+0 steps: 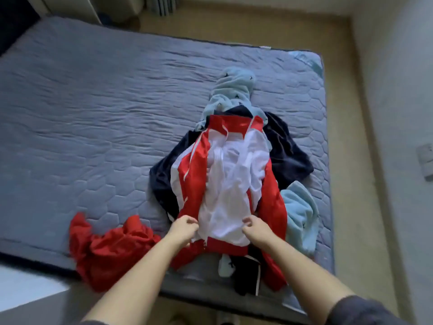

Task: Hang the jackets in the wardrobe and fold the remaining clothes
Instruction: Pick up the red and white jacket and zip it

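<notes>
Both hands curled: left hand (184,227) and right hand (254,227) pinch the near hem of the red-and-white jacket (225,179), spread lining-up on the bed (93,113), collar at 12 o'clock. Navy garment (288,146) underneath, pale blue fleece (232,90) at 12 and 4. Risk: lifting drags these off the edge; slick lining slips the pinch.

We are in a bedroom of a home. A wide mattress (93,113) in a grey quilted cover fills most of the view, low on a beige floor (339,102). A heap of clothes (288,148) lies on its near right part, a red and white jacket (225,179) on top. A switch plate (425,160) sits on the pale wall (398,66) at right, and a ribbed unit (164,5) stands at the far side.
</notes>
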